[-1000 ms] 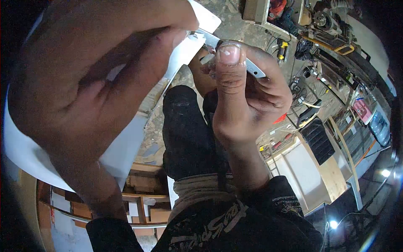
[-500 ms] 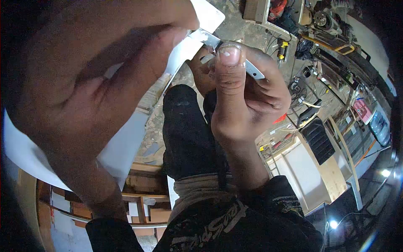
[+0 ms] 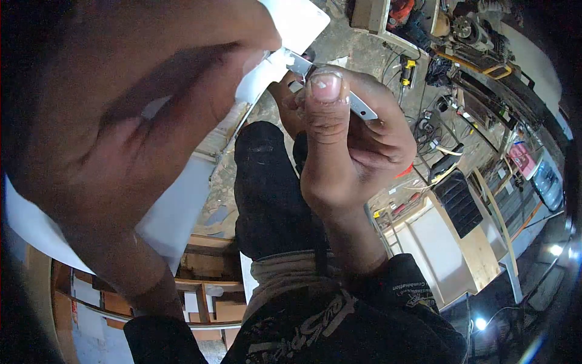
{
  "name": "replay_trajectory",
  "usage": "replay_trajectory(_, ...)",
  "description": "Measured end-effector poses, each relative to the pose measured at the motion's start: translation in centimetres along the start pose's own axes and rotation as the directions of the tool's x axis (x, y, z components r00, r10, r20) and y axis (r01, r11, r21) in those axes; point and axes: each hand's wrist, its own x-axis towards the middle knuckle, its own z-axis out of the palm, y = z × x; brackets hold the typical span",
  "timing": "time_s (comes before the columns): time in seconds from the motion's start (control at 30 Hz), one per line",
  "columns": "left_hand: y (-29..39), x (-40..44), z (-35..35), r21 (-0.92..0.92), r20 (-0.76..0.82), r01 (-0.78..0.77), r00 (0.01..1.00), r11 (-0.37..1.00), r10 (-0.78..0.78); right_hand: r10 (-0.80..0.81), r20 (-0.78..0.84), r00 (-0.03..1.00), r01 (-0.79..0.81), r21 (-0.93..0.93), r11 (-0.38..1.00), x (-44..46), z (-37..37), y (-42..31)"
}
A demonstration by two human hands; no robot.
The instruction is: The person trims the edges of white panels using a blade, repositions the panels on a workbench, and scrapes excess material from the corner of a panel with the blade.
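Blade (image 3: 362, 109) in thumb-up right hand (image 3: 357, 151)

Silvery grey on the blade (image 3: 364, 110), one dark dot near its end, and brilliant white on the panel (image 3: 300, 24)! Here come black trousers (image 3: 264, 188) with a pale smudge at the knee, a greyish-beige waistband (image 3: 282, 270), and a black shirt (image 3: 382, 327) splashed with light grey lettering. Off to the side, a yellow-and-black power tool (image 3: 407, 70), a ridged black pad (image 3: 459, 203), a pink container (image 3: 521, 159) (what a loud shade!), and a bluish bottle (image 3: 548, 185).
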Motion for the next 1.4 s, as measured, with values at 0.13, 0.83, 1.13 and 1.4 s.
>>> replay_trajectory(0.13, -0.1, -0.1, -0.3, 0.001, 0.024, -0.008, 1.000, 1.000, 0.008, 0.086, -0.001, 0.996, -0.086, 0.040, 0.996, -0.2, 0.2, -0.3)
replay_trajectory(0.83, -2.6, -1.1, -2.6, 0.019, 0.240, -0.065, 0.969, 0.998, 0.059, -0.027, 0.549, 0.836, 0.141, -0.166, 0.976, -2.5, -4.5, -0.1)
replay_trajectory(1.13, 0.8, 0.4, 2.0, 0.119, -0.070, 0.217, 0.975, 0.969, -0.209, -0.112, 0.142, 0.983, 0.156, -0.348, 0.925, 2.2, -12.0, -2.7)
replay_trajectory(1.4, 2.5, 1.1, 0.7, 0.019, -0.057, 0.279, 0.959, 0.960, -0.278, -0.065, 0.090, 0.994, 0.074, -0.103, 0.992, 0.2, -6.9, -7.7)
